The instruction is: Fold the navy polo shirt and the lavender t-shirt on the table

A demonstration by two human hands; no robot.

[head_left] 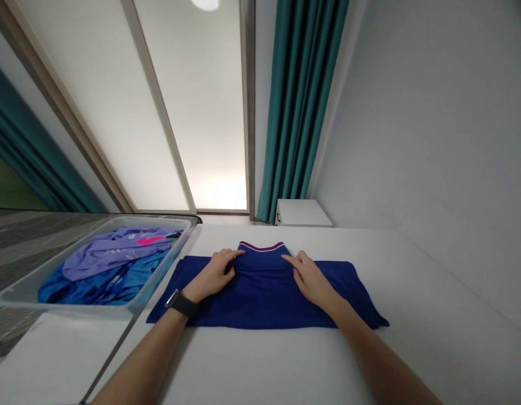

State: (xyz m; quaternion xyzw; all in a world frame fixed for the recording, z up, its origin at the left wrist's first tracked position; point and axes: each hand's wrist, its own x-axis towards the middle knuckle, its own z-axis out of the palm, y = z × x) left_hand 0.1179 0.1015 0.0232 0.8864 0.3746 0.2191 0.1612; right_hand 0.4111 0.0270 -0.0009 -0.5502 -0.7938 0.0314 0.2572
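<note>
A dark blue polo shirt [260,301] lies spread across the white table, folded into a wide, low shape with its sleeves out to both sides. Its collar [263,256], edged with red and white stripes, stands out at the far side. My left hand [216,273], with a black watch on the wrist, touches the collar's left end with its index finger stretched out and thumb apart. At the collar's right end, my right hand [311,277] points its index finger inward, fingers apart. Neither hand visibly grips the fabric.
To the left, a clear plastic bin [136,301] holds purple and blue clothes [112,259]. The white table [260,365] meets another white surface [62,349] along a seam. A small white cabinet [305,212] stands beyond, near a teal curtain [305,101] and a wall [433,129] at right.
</note>
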